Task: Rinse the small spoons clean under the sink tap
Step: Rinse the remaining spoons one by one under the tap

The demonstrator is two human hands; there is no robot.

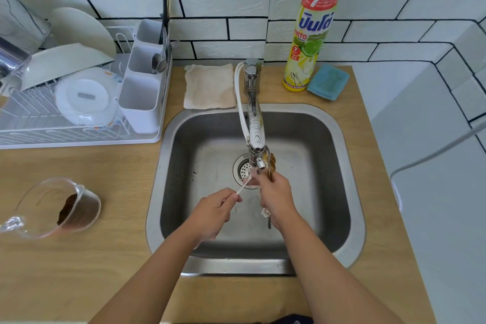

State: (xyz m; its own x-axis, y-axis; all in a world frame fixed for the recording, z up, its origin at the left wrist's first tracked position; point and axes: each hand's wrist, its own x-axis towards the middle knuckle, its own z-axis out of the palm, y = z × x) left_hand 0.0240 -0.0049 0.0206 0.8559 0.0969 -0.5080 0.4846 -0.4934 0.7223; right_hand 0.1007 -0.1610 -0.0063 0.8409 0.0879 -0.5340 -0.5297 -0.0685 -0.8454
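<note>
Both hands are over the steel sink [339, 155]. My left hand [213, 214] pinches the thin handle of a small white spoon [243, 187], whose bowl points up toward the tap spout [256, 159]. My right hand [276, 198] grips a bunch of small spoons [271, 163]. Their golden bowls stick up beside the spout and their handle ends poke out below the hand, one with a white flower-shaped end. The right thumb reaches toward the white spoon's bowl. Whether water runs I cannot tell.
A dish rack [65, 137] with plates, a bowl and a white cutlery holder [142, 87] stands left of the sink. A glass jug [56, 209] with brown dregs lies on the wooden counter. Behind the sink are a cloth [209, 87], a detergent bottle [310, 31] and a blue sponge [327, 83].
</note>
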